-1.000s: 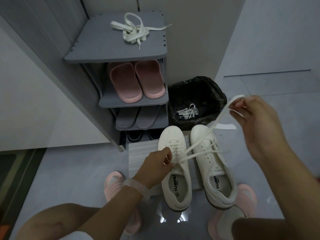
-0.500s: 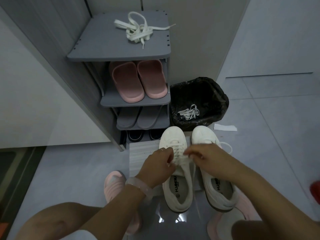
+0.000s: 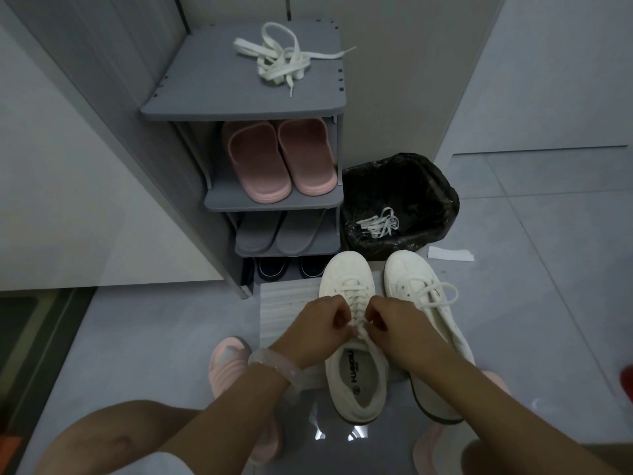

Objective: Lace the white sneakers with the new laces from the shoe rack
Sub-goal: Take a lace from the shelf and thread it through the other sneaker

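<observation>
left sneaker (image 3: 352, 354) on pale mat (image 3: 287, 310) just in front of shoe rack (image 3: 246, 80); right sneaker (image 3: 431, 323) beside it. left hand (image 3: 315, 332) and right hand (image 3: 394, 329) both curled, pinching lace (image 3: 356, 303) over upper eyelets. spare laces (image 3: 281, 63) on rack top. judgement: lace flat, soft, light, limp; grip near stiff tip for threading. sneaker light; may shift under pull.

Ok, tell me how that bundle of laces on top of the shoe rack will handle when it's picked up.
The bundle of laces lies in loose flat loops, so it is probably floppy and will dangle. One end trails toward the edge of the shoe rack, so strands may snag or come up tangled together. It looks light; a pinch should likely lift it.
</observation>
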Demonstrator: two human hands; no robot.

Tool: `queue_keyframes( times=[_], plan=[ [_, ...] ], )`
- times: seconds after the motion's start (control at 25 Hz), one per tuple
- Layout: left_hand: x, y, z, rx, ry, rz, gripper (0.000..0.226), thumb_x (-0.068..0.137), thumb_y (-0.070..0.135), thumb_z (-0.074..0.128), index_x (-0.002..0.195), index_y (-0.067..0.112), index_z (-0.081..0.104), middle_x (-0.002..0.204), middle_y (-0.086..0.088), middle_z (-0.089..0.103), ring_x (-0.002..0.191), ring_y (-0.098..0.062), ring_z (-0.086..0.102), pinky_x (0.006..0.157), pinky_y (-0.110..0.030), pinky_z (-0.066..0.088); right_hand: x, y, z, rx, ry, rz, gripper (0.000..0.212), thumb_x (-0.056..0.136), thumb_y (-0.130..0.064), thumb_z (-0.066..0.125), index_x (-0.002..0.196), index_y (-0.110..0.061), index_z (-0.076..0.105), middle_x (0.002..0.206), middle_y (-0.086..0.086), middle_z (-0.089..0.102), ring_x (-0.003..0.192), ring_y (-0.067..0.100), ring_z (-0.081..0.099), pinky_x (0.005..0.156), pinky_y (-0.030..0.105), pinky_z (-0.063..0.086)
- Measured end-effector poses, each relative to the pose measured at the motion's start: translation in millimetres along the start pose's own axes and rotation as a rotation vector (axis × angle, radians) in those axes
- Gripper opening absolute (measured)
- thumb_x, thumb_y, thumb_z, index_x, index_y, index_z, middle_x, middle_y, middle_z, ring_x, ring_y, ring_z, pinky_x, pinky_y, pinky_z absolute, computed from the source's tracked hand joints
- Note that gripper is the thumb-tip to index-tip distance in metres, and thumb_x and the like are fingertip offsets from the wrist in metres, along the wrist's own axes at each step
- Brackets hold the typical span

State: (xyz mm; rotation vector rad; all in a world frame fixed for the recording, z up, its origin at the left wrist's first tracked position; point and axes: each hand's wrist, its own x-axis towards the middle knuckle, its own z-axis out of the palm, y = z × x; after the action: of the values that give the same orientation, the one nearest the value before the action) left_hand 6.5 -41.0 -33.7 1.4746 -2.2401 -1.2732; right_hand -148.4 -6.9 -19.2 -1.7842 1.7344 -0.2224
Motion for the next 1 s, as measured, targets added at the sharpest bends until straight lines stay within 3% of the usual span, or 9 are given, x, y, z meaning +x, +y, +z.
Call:
queue_keyframes(
  times=[0.16,0.28,0.4,0.52,0.68,0.84,1.0],
  plan=[
    [0.3,-1.3,2.1,0.074,-0.077,-0.012,0.03,0.093,0.018,0.05,0.07,0.027,0.033,0.075,0.01,0.038,0.07,-0.006,0.037,0.06,-0.013,0.029,0.5,-9.5,7.0,-0.075,0.028,-0.042,0.01,0.094,-0.016,0.042,0.086,-0.015,0.035,0.077,0.0,0.043,0.07,0.018,0.045,0.057,0.027,0.032],
    [0.3,-3.5,-1.5,0.057,-0.063,-0.005,0.033,0.097,0.016,0.04,0.069,0.029,0.028,0.078,-0.002,0.05,0.071,-0.014,0.047,0.065,-0.027,0.038,3.1,-7.4,8.5,-0.109,0.043,-0.037,0.004,0.096,-0.017,0.037,0.098,-0.013,0.038,0.065,-0.007,0.035,0.056,0.013,0.039,0.049,0.02,0.027],
    [0.7,-4.3,-0.8,0.061,0.018,-0.008,0.02,0.097,0.015,0.038,0.078,0.021,0.035,0.082,-0.011,0.058,0.076,-0.027,0.057,0.07,-0.04,0.045,3.8,-7.8,9.2,-0.138,0.028,-0.027,0.008,0.097,-0.019,0.035,0.103,-0.013,0.037,0.066,-0.005,0.039,0.055,0.014,0.04,0.047,0.018,0.024],
    [0.9,-1.8,4.7,0.007,0.112,-0.021,0.011,0.097,0.014,0.038,0.087,0.011,0.038,0.075,-0.007,0.057,0.072,-0.024,0.057,0.068,-0.037,0.046,4.3,-8.3,10.7,-0.168,0.029,-0.012,0.015,0.098,-0.021,0.033,0.109,-0.011,0.037,0.064,-0.007,0.035,0.052,0.011,0.036,0.045,0.021,0.024],
    [2.5,-2.4,0.1,0.051,0.029,0.016,0.01,0.094,0.018,0.049,0.085,0.015,0.044,0.074,0.005,0.049,0.076,-0.014,0.048,0.065,-0.024,0.037,3.8,-6.3,8.3,-0.104,0.026,-0.03,0.014,0.098,-0.022,0.036,0.102,-0.01,0.043,0.068,-0.002,0.044,0.065,0.021,0.05,0.059,0.031,0.038],
    [2.7,-5.1,-2.4,0.039,0.035,-0.036,0.013,0.092,0.013,0.048,0.08,0.014,0.043,0.08,-0.008,0.058,0.08,-0.027,0.059,0.074,-0.04,0.048,4.8,-2.2,5.4,-0.072,-0.003,-0.068,0.015,0.096,-0.025,0.041,0.09,-0.012,0.043,0.065,-0.006,0.04,0.061,0.015,0.044,0.051,0.021,0.03],
    [6.8,-0.3,0.5,0.078,0.056,-0.072,0.011,0.096,0.017,0.04,0.087,0.013,0.039,0.089,-0.017,0.063,0.081,-0.032,0.062,0.075,-0.045,0.051,4.8,-3.8,8.2,-0.116,0.015,-0.079,0.016,0.098,-0.024,0.037,0.095,-0.01,0.045,0.079,0.005,0.055,0.069,0.02,0.05,0.059,0.03,0.037]
  ],
)
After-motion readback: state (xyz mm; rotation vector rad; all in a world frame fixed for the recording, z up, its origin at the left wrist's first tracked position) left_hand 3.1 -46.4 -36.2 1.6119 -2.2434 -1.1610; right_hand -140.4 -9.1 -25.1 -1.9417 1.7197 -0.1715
